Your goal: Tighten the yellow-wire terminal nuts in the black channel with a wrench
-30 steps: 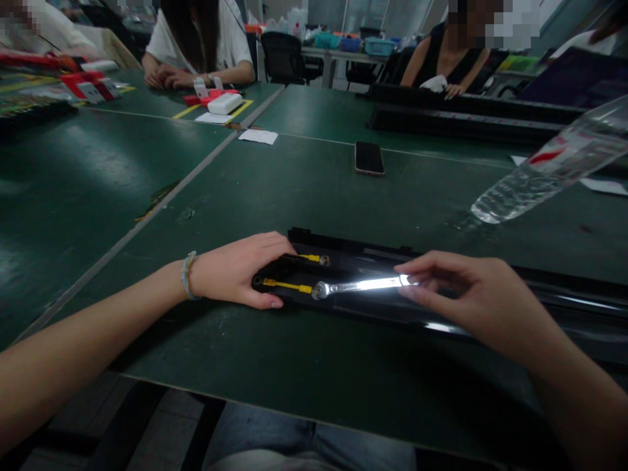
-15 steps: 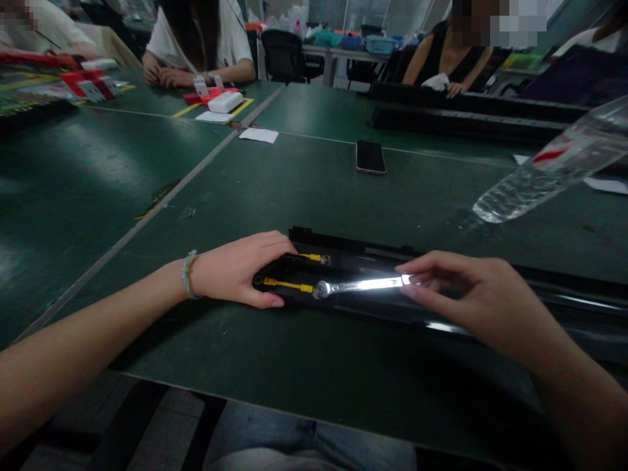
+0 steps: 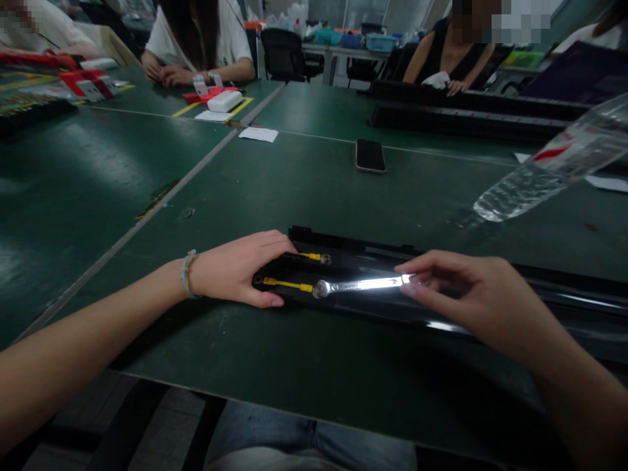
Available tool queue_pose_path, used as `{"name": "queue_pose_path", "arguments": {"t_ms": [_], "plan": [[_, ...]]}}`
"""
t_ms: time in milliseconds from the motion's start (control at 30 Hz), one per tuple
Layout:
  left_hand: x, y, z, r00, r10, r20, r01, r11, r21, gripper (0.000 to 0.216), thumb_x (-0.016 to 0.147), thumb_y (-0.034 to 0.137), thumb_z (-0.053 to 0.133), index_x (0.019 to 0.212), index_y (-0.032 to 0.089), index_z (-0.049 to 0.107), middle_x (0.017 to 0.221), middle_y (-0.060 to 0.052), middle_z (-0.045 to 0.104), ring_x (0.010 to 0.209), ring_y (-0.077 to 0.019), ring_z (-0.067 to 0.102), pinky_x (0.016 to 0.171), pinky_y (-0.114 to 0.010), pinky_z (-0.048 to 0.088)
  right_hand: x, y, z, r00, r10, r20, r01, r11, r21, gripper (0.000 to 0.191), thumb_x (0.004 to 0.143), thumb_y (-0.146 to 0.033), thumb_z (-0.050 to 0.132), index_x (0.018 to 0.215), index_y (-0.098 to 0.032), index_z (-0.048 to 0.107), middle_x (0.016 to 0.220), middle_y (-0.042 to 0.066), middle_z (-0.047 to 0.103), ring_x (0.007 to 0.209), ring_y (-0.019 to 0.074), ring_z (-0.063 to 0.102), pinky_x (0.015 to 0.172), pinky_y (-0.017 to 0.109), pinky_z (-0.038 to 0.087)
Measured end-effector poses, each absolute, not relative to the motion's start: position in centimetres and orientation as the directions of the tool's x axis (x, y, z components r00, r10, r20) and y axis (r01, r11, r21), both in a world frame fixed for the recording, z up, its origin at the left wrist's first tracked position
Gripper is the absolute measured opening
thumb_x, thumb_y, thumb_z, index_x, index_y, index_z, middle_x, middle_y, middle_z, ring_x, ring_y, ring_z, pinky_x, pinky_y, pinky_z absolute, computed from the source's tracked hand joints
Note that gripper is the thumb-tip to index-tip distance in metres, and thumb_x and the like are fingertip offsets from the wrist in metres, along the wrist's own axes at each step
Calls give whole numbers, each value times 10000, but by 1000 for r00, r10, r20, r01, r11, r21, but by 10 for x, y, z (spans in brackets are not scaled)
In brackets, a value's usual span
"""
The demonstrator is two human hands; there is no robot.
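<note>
A long black housing (image 3: pixel 353 252) lies across the green table, running off to the right. My left hand (image 3: pixel 240 268) is closed around its left end, thumb on the near side and fingers over the far side. Inside the housing are two short yellow wires; the near yellow wire (image 3: pixel 289 284) ends at a nut, the far yellow wire (image 3: pixel 310 257) at a metal terminal (image 3: pixel 326 259). My right hand (image 3: pixel 471 294) pinches the right end of a shiny wrench (image 3: pixel 366 284). The wrench's ring end sits around the nut of the near wire.
Beyond the housing lies a phone (image 3: pixel 370 156). A clear plastic bottle (image 3: pixel 544 163) is at the right. White papers (image 3: pixel 258 135) and a white box (image 3: pixel 225 101) are farther back. Two people sit across the table, by a long black part (image 3: pixel 471 121) on the right side.
Almost nothing differs. Both hands, the wrench and the housing hold the same places; the view has shifted very slightly.
</note>
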State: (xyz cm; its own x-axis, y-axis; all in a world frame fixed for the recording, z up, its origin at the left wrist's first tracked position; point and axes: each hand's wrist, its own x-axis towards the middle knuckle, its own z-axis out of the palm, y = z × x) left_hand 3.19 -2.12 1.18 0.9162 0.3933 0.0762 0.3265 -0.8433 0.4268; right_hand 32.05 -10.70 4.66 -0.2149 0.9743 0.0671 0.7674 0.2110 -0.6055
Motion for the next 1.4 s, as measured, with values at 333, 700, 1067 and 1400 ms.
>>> {"name": "queue_pose_path", "arguments": {"t_ms": [333, 700, 1067, 1400], "plan": [[32, -20, 11, 917, 387, 97, 312, -848, 428, 545, 702, 443, 604, 1120, 141, 428, 1084, -138, 505, 993, -270, 476, 873, -420, 398, 322, -107, 46, -223, 972, 70, 782, 221, -583, 204, 702, -377, 607, 833, -223, 639, 656, 0, 641, 532, 124, 572, 484, 241, 457], [32, -21, 11, 918, 389, 82, 321, -847, 425, 545, 706, 445, 600, 1118, 129, 433, 1090, -142, 499, 1004, -265, 469, 890, -412, 390, 322, -106, 45, -220, 972, 81, 780, 225, -584, 212, 697, -383, 614, 830, -221, 644, 657, 1, 645, 528, 122, 570, 484, 236, 456], [32, -20, 11, 920, 379, 103, 302, -850, 431, 535, 708, 441, 601, 1115, 138, 431, 1082, -138, 504, 995, -263, 474, 883, -415, 391, 322, -106, 47, -214, 974, 76, 784, 217, -581, 206, 690, -388, 618, 822, -233, 646, 652, -6, 645, 520, 119, 567, 476, 236, 452], [31, -20, 11, 919, 385, 88, 315, -848, 425, 555, 704, 452, 598, 1123, 130, 426, 1076, -140, 502, 981, -263, 475, 865, -408, 398, 322, -108, 47, -212, 976, 45, 769, 195, -608, 210, 680, -401, 623, 816, -242, 642, 630, -13, 634, 498, 124, 552, 458, 249, 442]]}}
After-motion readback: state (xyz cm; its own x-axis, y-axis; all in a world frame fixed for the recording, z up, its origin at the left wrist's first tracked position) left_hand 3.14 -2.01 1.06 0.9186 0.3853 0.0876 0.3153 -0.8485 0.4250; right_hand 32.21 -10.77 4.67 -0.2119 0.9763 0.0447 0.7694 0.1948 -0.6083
